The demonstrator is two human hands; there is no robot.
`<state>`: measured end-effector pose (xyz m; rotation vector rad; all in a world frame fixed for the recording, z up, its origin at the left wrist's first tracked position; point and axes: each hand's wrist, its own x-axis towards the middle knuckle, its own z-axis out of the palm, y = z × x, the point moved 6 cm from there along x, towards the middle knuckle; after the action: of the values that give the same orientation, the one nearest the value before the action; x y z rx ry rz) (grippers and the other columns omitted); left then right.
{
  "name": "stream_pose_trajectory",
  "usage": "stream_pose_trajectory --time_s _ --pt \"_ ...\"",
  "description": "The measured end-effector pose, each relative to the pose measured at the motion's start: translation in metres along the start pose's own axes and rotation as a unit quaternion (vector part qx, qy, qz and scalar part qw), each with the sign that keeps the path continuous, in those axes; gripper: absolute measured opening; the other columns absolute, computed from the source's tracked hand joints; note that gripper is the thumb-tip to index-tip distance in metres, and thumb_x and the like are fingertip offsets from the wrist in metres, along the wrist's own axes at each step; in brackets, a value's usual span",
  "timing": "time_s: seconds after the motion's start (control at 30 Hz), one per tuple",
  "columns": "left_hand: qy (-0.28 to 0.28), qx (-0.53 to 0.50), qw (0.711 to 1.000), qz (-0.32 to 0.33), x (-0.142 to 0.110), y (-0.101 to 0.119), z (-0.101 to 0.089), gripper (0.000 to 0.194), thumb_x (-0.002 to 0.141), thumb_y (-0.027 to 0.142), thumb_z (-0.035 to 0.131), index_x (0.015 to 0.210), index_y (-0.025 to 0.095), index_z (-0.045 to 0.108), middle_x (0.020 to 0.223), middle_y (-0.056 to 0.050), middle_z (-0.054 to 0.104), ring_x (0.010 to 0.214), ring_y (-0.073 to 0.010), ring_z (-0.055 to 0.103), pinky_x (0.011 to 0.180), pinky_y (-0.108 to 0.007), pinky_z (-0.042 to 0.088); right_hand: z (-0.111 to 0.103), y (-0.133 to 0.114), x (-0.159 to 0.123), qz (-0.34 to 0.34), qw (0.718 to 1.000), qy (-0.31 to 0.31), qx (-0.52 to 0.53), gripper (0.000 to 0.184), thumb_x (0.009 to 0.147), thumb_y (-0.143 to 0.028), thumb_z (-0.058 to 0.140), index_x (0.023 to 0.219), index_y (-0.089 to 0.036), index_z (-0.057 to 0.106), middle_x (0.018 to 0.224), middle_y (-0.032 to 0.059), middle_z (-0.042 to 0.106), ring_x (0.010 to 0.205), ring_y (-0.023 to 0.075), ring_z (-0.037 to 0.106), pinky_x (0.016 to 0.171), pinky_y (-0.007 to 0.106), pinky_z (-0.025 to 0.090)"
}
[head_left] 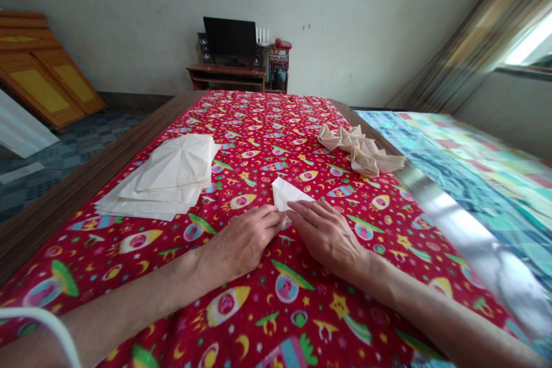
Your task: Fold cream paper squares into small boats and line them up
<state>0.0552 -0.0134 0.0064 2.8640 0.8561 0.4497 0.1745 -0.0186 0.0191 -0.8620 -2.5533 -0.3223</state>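
A small folded piece of white paper (288, 191) lies on the red patterned cloth, partly covered by my fingers. My left hand (248, 238) pinches its near left corner, fingers pressed together. Over the paper's right side rests my right hand (330, 236), fingers close together and fairly flat, pressing it down. The thumbs and the paper's near edge are mostly hidden. To the left is a stack of creased white paper sheets (176, 164). Several folded, pointed paper pieces (364, 155) sit in a cluster at the right edge of the cloth.
The red cloth (276, 126) covers a long dark wooden table (142, 126). Beyond it stands a desk with a monitor (230, 40). A bed with a colourful sheet (470, 184) adjoins the right side. A white curved cable (47, 322) shows at bottom left.
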Motion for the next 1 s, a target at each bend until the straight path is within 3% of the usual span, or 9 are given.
stream_pose_trajectory --time_s 0.1,0.23,0.33,0.6,0.7,0.87,1.0 --pt "-0.004 -0.004 1.0 -0.001 0.0 0.001 -0.001 0.034 0.087 0.006 0.041 0.117 0.011 0.054 0.116 -0.009 0.058 0.117 -0.0192 0.046 0.103 -0.034 0.041 0.002 -0.01 -0.01 0.002 0.999 -0.046 0.019 0.036 0.094 -0.018 0.038 0.126 -0.007 0.052 0.129 0.0151 0.055 0.124 0.0238 0.047 0.107 0.044 0.035" --pt "-0.008 0.002 1.0 0.001 -0.001 0.002 -0.003 0.049 0.08 -0.001 0.041 0.127 0.01 0.048 0.129 -0.008 0.052 0.122 -0.0192 0.042 0.107 -0.033 0.037 0.006 -0.008 -0.024 0.034 0.992 -0.117 0.035 0.049 0.095 -0.03 0.039 0.138 -0.007 0.038 0.142 0.0174 0.04 0.133 0.0239 0.034 0.11 0.044 0.031" --pt "-0.021 0.011 1.0 -0.005 -0.001 0.001 -0.001 0.057 0.077 -0.003 0.041 0.133 0.01 0.043 0.133 -0.008 0.05 0.124 -0.0191 0.041 0.108 -0.033 0.036 0.003 -0.001 -0.032 0.039 0.989 -0.137 0.036 0.049 0.096 -0.03 0.037 0.14 -0.008 0.035 0.143 0.0161 0.038 0.134 0.0232 0.032 0.11 0.045 0.031" --pt "-0.02 0.025 0.999 -0.001 -0.001 0.001 0.0 0.055 0.077 -0.002 0.039 0.13 0.009 0.046 0.131 -0.008 0.052 0.122 -0.0201 0.043 0.106 -0.033 0.038 -0.012 0.009 -0.045 0.041 0.992 -0.115 0.015 0.04 0.096 -0.02 0.036 0.134 -0.012 0.045 0.135 0.0142 0.048 0.128 0.0242 0.042 0.106 0.048 0.037" --pt "-0.017 0.038 0.999 0.003 0.0 0.003 0.0 0.054 0.076 -0.003 0.039 0.128 0.008 0.048 0.128 -0.009 0.054 0.121 -0.0208 0.044 0.106 -0.032 0.038 -0.01 0.004 -0.038 0.031 0.995 -0.09 0.02 0.041 0.094 -0.019 0.038 0.134 -0.01 0.044 0.131 0.0174 0.052 0.124 0.0255 0.047 0.105 0.049 0.038" --pt "-0.019 0.045 0.999 0.011 -0.001 0.004 -0.001 0.05 0.078 -0.002 0.039 0.125 0.007 0.05 0.13 -0.011 0.052 0.123 -0.0206 0.043 0.107 -0.032 0.039 0.0 -0.008 -0.022 -0.019 0.995 -0.085 0.049 0.043 0.093 -0.016 0.038 0.135 -0.006 0.04 0.131 0.0211 0.051 0.128 0.0245 0.042 0.108 0.048 0.034" --pt "-0.018 0.031 0.999 0.02 -0.005 0.002 -0.003 0.057 0.076 -0.005 0.034 0.13 0.007 0.045 0.134 -0.01 0.05 0.127 -0.0178 0.04 0.107 -0.03 0.039 -0.004 -0.007 -0.022 -0.033 0.995 -0.075 0.054 0.04 0.093 -0.014 0.038 0.13 -0.003 0.046 0.125 0.0226 0.056 0.125 0.0251 0.046 0.107 0.048 0.035"
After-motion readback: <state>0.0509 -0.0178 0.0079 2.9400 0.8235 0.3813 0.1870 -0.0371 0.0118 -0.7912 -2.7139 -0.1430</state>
